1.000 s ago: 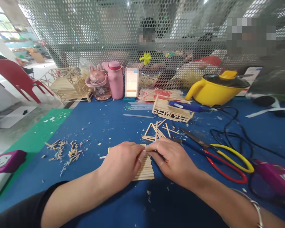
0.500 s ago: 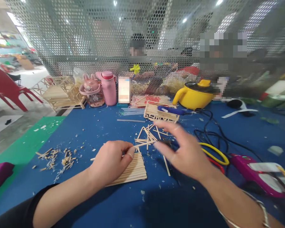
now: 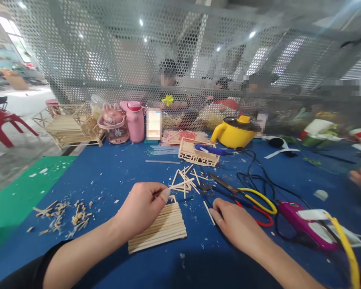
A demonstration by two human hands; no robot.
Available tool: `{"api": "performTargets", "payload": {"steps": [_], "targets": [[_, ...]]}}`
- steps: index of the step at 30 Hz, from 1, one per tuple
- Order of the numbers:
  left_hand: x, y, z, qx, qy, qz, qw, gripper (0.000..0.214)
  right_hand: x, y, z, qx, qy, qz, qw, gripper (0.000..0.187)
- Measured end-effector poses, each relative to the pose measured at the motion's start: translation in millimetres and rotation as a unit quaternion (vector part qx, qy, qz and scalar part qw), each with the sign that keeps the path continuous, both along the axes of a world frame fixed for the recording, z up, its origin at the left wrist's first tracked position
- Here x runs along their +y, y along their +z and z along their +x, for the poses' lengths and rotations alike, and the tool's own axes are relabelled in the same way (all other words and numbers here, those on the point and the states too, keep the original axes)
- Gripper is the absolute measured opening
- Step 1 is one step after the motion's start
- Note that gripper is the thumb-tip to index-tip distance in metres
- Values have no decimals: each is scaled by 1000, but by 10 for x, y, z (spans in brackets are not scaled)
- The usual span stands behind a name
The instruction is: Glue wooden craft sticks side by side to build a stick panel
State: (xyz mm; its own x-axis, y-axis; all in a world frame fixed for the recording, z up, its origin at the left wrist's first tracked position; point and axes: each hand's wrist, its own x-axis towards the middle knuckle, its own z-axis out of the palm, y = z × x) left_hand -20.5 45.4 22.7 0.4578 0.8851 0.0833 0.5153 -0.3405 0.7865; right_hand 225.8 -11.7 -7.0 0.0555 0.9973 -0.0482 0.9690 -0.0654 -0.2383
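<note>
While pinching a thin stick [image 3: 182,184] with the left hand [image 3: 146,204] over the near slatted panel [image 3: 164,230], likely leaving its tip free, curling the right hand [image 3: 236,220] beside a loose stick [image 3: 209,212], impossible to tell whether gripping.

Pale slatted panel [image 3: 162,229] flat (partly hidden); loose stick [image 3: 208,212] apart, rightward.

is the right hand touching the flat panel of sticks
Apart: the head view shows blue tabletop between the right hand and the panel's nearest edge.
</note>
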Motion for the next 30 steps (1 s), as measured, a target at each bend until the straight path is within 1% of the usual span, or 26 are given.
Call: {"api": "performTargets", "payload": {"steps": [3,5,7,8,9,10,12,14,15,16,17,18,21,22,23,25,26,28,29,30], "targets": [[19,26,-29,-36,-12,-12,999,34,2,75,98,25,-23,9,999,19],[33,54,-59,-66,-30,-16,997,34,-48,165,177,39,-43,30,998,22],[40,92,-88,-94,-49,-21,994,33,-134,284,223,113,-82,68,988,26],[40,116,-97,-111,-60,-21,992,32,-180,349,220,193,-107,90,971,28],[37,142,-101,-134,-73,-22,988,30,-221,414,196,293,-130,100,942,32],[32,168,-97,-161,-88,-22,983,29,-252,475,150,399,-141,101,901,36],[22,217,-69,-215,-127,-31,968,26,-268,575,5,574,-126,91,804,34],[19,253,-26,-241,-172,-48,954,27,-227,636,-171,685,-74,64,722,26],[22,264,-6,-239,-190,-54,951,28,-192,650,-253,721,-46,48,690,23],[28,272,11,-238,-200,-56,949,27,-154,655,-327,746,-23,37,665,21],[35,277,22,-238,-204,-55,948,26,-117,649,-388,761,-6,36,647,20],[40,280,28,-242,-200,-49,948,23,-85,634,-438,769,4,46,637,18],[20,282,33,-253,-182,-24,950,21,-27,552,-545,772,28,87,629,6],[-3,279,38,-254,-186,-20,949,21,-18,520,-576,776,44,81,623,14],[-32,271,47,-250,-195,-20,948,21,-13,489,-607,784,64,61,615,26],[-97,244,75,-247,-206,-30,946,22,-1,443,-671,794,106,-13,599,50],[-126,226,90,-249,-202,-38,946,23,8,430,-698,792,123,-52,595,59],[-164,191,113,-256,-180,-50,948,25,36,427,-720,784,148,-105,594,70],[-170,180,118,-260,-168,-52,949,25,54,435,-708,783,153,-110,593,72],[-170,175,118,-261,-157,-48,951,25,72,448,-677,785,156,-97,591,72]]}}
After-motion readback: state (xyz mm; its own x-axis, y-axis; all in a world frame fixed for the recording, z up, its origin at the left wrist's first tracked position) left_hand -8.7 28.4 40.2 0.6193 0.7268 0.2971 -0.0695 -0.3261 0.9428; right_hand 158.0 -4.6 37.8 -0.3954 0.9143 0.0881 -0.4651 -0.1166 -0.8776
